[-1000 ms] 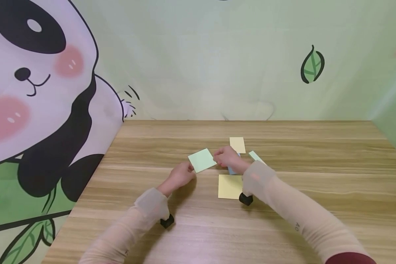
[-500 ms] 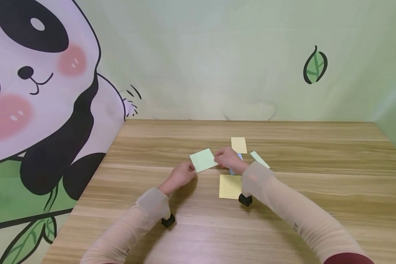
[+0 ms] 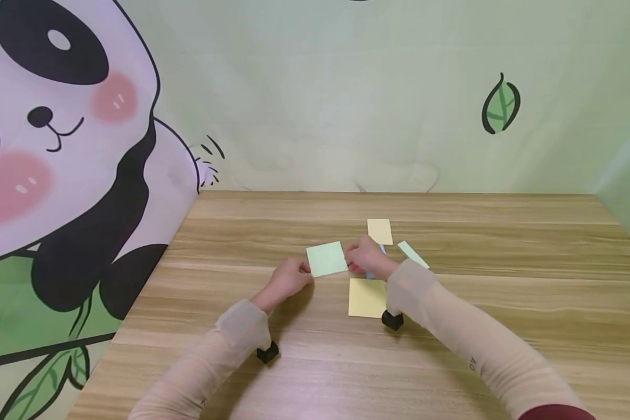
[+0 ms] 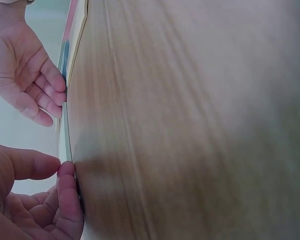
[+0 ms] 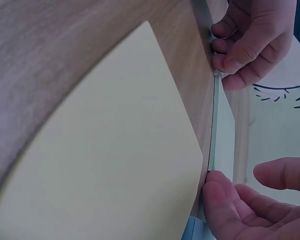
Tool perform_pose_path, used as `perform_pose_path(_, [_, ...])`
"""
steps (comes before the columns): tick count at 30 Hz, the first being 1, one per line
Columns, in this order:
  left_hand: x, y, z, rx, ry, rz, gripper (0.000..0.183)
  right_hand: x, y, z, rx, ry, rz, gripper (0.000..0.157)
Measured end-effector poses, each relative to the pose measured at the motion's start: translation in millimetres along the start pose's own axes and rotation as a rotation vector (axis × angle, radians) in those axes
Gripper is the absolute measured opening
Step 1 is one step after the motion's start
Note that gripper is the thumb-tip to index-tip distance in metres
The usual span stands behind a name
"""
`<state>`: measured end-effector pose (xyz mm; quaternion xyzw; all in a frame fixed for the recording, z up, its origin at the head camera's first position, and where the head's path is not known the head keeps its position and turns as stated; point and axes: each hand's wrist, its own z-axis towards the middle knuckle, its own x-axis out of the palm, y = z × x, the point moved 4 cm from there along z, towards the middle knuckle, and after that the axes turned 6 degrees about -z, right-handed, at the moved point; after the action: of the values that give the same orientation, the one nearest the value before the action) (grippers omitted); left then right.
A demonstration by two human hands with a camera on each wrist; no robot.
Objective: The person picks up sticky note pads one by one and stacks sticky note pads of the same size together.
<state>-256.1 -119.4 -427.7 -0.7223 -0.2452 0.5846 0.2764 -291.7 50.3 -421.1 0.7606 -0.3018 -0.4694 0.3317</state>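
Note:
A light green sticky note pad [image 3: 328, 259] lies between the two hands in the head view. My left hand [image 3: 290, 275] pinches its near left corner; in the left wrist view, thumb and forefinger [image 4: 64, 169] meet there. My right hand [image 3: 367, 255] touches the pad's right edge with its fingertips; in the right wrist view the thumb [image 5: 282, 172] stands apart from them. Under the right hand lies a blue pad [image 3: 370, 275], mostly hidden. Nearer is a larger yellow pad [image 3: 366, 297], its right edge partly covered by the right wrist.
Beyond the right hand lies a smaller pale yellow pad [image 3: 380, 231]. To its right, a narrow light green strip [image 3: 413, 255] lies at a slant. Everything sits on a wood-grain table [image 3: 478, 233]; a panda-printed backdrop [image 3: 315, 105] rises behind its far edge.
The light green pad has turned clockwise and shifted slightly right and nearer, so its edges sit squarer to the table. The right hand moved slightly right; the left hand stayed nearly still.

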Motion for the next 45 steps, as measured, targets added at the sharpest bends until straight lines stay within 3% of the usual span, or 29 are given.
perform_pose_path(8, [2.1, 2.2, -0.8, -0.033, 0.036, -0.057, 0.018, 1.9, -1, -3, 0.001, -0.013, -0.023, 0.019])
perform_pose_path(14, [0.6, 2.5, 2.6, -0.062, 0.051, -0.068, 0.034, 1.6, -1, -2, 0.002, -0.056, -0.085, 0.016])
perform_pose_path(19, [-3.0, -3.3, 8.3, -0.027, 0.036, -0.058, 0.012, 2.6, 1, 5, -0.009, -0.085, -0.084, 0.018])
perform_pose_path(21, [-3.5, -6.0, 10.1, -0.009, 0.032, -0.05, 0.006, 3.0, 2, 8, -0.012, -0.102, -0.072, 0.019])
perform_pose_path(28, [-3.4, -10.7, 16.1, 0.035, 0.002, 0.017, 0.022, 4.5, 2, 11, 0.036, -0.121, 0.046, 0.028])
perform_pose_path(36, [-0.7, -10.8, 21.3, 0.026, -0.001, -0.009, 0.002, 5.5, 1, 9, 0.08, -0.096, 0.139, 0.032])
perform_pose_path(41, [1.3, -8.7, 23.2, 0.001, 0.008, -0.042, 0.023, 6.6, 0, 9, 0.095, -0.086, 0.154, 0.037])
perform_pose_path(45, [1.8, -7.6, 24.9, -0.011, 0.01, -0.058, 0.026, 6.2, 0, 9, 0.099, -0.089, 0.139, 0.033])
